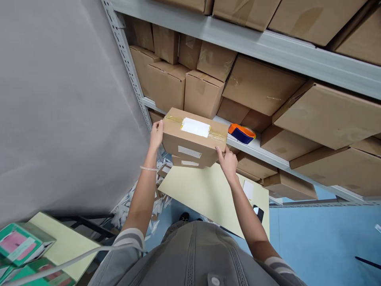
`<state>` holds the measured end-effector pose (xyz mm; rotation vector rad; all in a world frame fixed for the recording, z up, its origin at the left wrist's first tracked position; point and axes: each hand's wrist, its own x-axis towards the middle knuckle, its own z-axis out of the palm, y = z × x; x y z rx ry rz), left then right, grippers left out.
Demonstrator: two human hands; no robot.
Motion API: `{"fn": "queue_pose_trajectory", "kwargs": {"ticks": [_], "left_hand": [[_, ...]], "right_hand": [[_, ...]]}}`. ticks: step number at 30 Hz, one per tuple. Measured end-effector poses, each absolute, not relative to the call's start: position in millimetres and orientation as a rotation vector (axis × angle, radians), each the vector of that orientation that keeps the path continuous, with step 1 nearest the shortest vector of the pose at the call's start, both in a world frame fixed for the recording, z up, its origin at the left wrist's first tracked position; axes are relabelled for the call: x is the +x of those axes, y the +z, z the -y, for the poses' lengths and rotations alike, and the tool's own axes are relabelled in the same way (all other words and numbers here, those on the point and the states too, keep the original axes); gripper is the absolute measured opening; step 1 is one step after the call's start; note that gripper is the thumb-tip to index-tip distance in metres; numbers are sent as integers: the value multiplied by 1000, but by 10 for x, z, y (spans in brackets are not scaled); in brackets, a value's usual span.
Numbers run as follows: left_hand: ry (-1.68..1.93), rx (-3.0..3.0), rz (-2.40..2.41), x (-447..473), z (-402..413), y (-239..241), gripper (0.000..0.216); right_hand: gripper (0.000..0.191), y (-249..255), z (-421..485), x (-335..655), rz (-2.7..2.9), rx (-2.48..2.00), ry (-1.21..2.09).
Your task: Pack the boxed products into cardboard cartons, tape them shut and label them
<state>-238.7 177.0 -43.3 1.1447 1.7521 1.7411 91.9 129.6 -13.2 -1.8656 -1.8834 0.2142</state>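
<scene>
**Cardboard box (193,140) held level between two hands**

At far left, beside a grey wall (68,99), green boxes (22,242) lie on a side table (76,254). Further in, white scraps (127,210) cover part of the floor.

The person's left hand (156,134) grasps the left end of the box, fingers bent against its corner; a pale band (148,169) circles that wrist. The box itself is in the air in front of the shelf rack (253,150), over the far edge of a pale table (193,194). Its taped top, with a white label (195,127), faces up towards the wearer, which probably keeps the label readable. A lower box (178,162) shows beneath; whether the two touch cannot be told.

The right hand (228,162) grips the opposite end, thumb on the near edge and index finger along the side. Holding both ends likely shares the weight and stops the box tipping.

Just right of the box, an orange and dark-blue item (242,134) rests on the shelf, perhaps put there for easy reach. A white slip (248,190) and a phone (258,213) lie near the table's right edge, apart from the hands. Stacked cartons (333,115) fill the rack, seemingly packed close to save space.
</scene>
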Motion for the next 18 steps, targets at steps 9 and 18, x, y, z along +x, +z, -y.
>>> {"fn": "queue_pose_trajectory", "kwargs": {"ticks": [9, 18], "left_hand": [[1886, 1016, -1917, -2209, -1453, -590, 58], [1820, 998, -1975, -1955, -617, -911, 45]], "right_hand": [[72, -342, -1002, 1023, 1765, -1552, 474], [74, -739, -642, 1110, 1505, -1616, 596]]}}
